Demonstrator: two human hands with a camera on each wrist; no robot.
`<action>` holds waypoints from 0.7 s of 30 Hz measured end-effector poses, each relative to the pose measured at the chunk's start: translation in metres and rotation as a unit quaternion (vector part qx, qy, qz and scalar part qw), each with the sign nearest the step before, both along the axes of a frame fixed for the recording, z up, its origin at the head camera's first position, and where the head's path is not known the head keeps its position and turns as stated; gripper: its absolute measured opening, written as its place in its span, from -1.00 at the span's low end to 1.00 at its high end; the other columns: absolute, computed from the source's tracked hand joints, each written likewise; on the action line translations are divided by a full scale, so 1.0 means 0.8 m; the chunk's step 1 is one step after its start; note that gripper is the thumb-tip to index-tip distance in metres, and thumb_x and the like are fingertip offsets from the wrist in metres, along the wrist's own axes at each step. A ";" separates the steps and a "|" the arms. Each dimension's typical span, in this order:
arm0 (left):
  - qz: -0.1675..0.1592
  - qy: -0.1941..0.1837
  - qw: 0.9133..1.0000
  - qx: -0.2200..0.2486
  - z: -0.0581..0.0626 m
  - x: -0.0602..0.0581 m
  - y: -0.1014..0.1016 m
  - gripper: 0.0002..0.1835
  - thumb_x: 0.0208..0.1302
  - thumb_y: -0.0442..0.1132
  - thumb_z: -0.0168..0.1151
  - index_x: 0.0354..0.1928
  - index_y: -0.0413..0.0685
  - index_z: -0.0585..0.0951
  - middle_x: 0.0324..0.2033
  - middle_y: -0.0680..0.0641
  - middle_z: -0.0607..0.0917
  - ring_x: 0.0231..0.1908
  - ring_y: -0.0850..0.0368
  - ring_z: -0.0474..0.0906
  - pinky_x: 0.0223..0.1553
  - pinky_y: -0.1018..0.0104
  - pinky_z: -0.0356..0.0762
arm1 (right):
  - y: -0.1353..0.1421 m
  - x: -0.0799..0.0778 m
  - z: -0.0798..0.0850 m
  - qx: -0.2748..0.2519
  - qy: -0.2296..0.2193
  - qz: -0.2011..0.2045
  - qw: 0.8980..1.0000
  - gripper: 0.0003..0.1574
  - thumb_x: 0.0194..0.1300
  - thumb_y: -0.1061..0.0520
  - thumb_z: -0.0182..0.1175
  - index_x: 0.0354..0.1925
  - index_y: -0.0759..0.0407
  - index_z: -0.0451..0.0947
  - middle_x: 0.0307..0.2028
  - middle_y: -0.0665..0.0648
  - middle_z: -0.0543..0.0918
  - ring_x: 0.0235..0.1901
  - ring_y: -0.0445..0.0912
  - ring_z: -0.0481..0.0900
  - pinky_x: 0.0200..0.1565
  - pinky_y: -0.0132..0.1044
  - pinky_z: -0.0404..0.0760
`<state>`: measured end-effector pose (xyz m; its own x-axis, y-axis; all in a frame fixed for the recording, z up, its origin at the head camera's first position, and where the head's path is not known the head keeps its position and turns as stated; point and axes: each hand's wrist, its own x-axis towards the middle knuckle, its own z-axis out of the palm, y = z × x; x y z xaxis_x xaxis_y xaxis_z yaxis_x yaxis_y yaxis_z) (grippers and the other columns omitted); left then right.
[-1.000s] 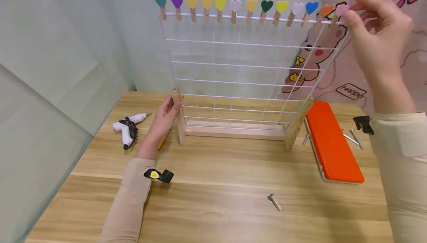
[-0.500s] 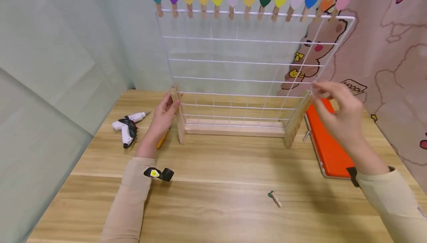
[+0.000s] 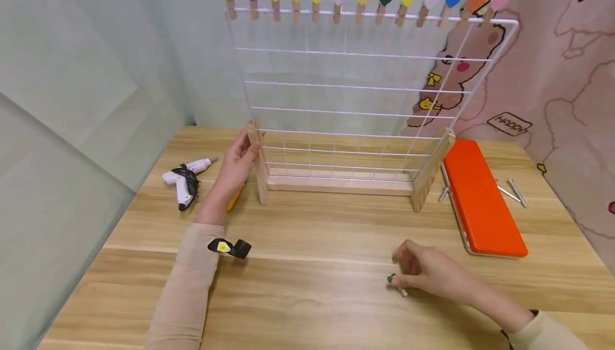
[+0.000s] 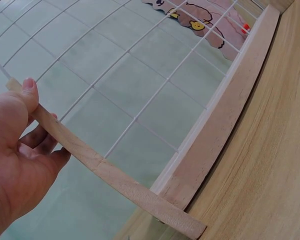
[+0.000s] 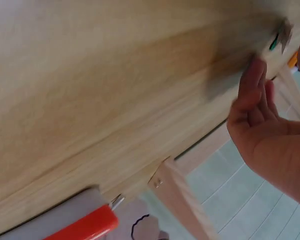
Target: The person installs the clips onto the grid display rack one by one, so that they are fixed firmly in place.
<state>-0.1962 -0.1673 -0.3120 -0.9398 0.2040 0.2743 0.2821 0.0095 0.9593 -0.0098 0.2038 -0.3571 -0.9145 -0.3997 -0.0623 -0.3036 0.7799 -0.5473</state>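
A white wire grid [image 3: 307,51] stands upright in a wooden stand [image 3: 336,185]. Along its top wire sits a row of small clothespins with coloured hearts, a pink-heart clothespin [image 3: 501,1] being the rightmost. My left hand [image 3: 236,164] grips the stand's left wooden upright [image 4: 125,180], thumb on the near face and fingers behind. Low over the table, my right hand [image 3: 430,272] is at a loose clothespin with a dark green heart [image 3: 391,278]; the thumb overlaps it in the head view. In the right wrist view, thumb and fingers are spread apart just short of that clothespin [image 5: 286,36].
A white glue gun [image 3: 184,182] with a wound black cord lies at the left. Right of the stand are a long orange-red case [image 3: 485,200] and several metal bolts [image 3: 517,192]. An orange-yellow object [image 3: 235,199] shows partly behind the left forearm.
My right hand has left the pink-heart clothespin on the top wire and come down to the loose green-heart clothespin on the table. The left hand keeps its grip on the upright.
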 end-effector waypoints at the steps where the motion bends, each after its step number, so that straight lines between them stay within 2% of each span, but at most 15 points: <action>1: -0.001 -0.002 1.000 -0.001 -0.001 -0.001 0.000 -0.42 0.25 -0.09 -0.07 0.30 0.07 0.09 0.20 -0.12 0.27 0.22 0.14 0.12 0.21 0.17 0.09 | -0.001 0.004 -0.002 0.003 -0.020 0.011 1.000 -0.51 -0.05 -0.24 0.19 -0.30 0.03 0.33 -0.58 -0.18 0.44 -0.57 -0.35 0.38 -0.52 -0.49 0.42; 3: -0.003 -0.005 1.000 -0.001 -0.005 -0.004 -0.001 -0.42 0.24 -0.07 -0.06 0.30 0.13 0.09 0.21 -0.09 0.27 0.22 0.18 0.11 0.22 0.20 0.07 | -0.004 0.009 -0.004 0.013 -0.033 0.026 0.999 -0.48 -0.07 -0.28 0.18 -0.30 0.03 0.31 -0.64 -0.19 0.41 -0.63 -0.37 0.33 -0.57 -0.50 0.38; 7: -0.002 -0.003 1.000 -0.001 -0.014 -0.013 -0.004 -0.43 0.22 -0.03 -0.05 0.28 0.22 0.11 0.23 -0.04 0.24 0.23 0.24 0.09 0.23 0.25 0.06 | -0.011 0.012 -0.005 0.025 -0.024 0.035 0.999 -0.49 -0.09 -0.27 0.20 -0.35 0.02 0.29 -0.70 -0.21 0.35 -0.68 -0.39 0.27 -0.62 -0.52 0.32; 10: 0.000 -0.002 1.000 -0.008 -0.019 -0.017 -0.004 -0.44 0.21 -0.01 -0.05 0.27 0.29 0.12 0.24 -0.01 0.22 0.23 0.26 0.07 0.23 0.26 0.06 | -0.014 0.009 -0.005 0.027 -0.029 0.047 0.998 -0.59 -0.03 -0.18 0.21 -0.36 0.02 0.30 -0.72 -0.22 0.34 -0.71 -0.41 0.25 -0.64 -0.53 0.32; 14: 0.001 -0.001 1.000 -0.010 -0.020 -0.016 -0.003 -0.45 0.21 0.00 -0.06 0.26 0.32 0.13 0.24 0.00 0.23 0.23 0.26 0.08 0.23 0.24 0.06 | -0.012 0.002 -0.002 0.007 -0.052 0.083 0.995 -0.73 0.06 -0.01 0.21 -0.35 0.06 0.35 -0.72 -0.20 0.38 -0.73 -0.41 0.30 -0.66 -0.51 0.37; 17: -0.001 0.000 1.000 -0.008 -0.019 -0.015 -0.003 -0.45 0.21 0.00 -0.06 0.26 0.32 0.12 0.22 0.00 0.26 0.22 0.25 0.10 0.22 0.23 0.07 | -0.008 -0.007 0.005 -0.001 -0.054 0.088 0.995 -0.72 0.08 0.06 0.20 -0.26 0.11 0.39 -0.66 -0.18 0.47 -0.68 -0.40 0.38 -0.63 -0.50 0.42; 19: -0.001 -0.003 1.000 -0.008 -0.018 -0.014 -0.004 -0.45 0.21 0.01 -0.07 0.26 0.33 0.11 0.21 0.02 0.27 0.22 0.25 0.10 0.22 0.22 0.07 | -0.005 -0.016 0.014 -0.009 -0.043 0.072 0.996 -0.69 0.09 0.08 0.19 -0.19 0.13 0.40 -0.55 -0.15 0.55 -0.59 -0.38 0.44 -0.56 -0.48 0.47; 21: 0.001 -0.003 1.000 -0.009 -0.018 -0.014 -0.006 -0.44 0.21 0.01 -0.07 0.27 0.32 0.11 0.21 0.02 0.28 0.22 0.24 0.11 0.22 0.22 0.08 | -0.003 -0.027 0.027 -0.015 -0.004 0.055 0.998 -0.69 0.10 0.10 0.18 -0.15 0.13 0.42 -0.43 -0.12 0.60 -0.48 -0.35 0.49 -0.48 -0.46 0.49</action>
<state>-0.2071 -0.1721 -0.3262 -0.9420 0.2067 0.2646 0.2760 0.0280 0.9607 -0.0314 0.2013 -0.3353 -0.8643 -0.5000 -0.0552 -0.3825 0.7246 -0.5733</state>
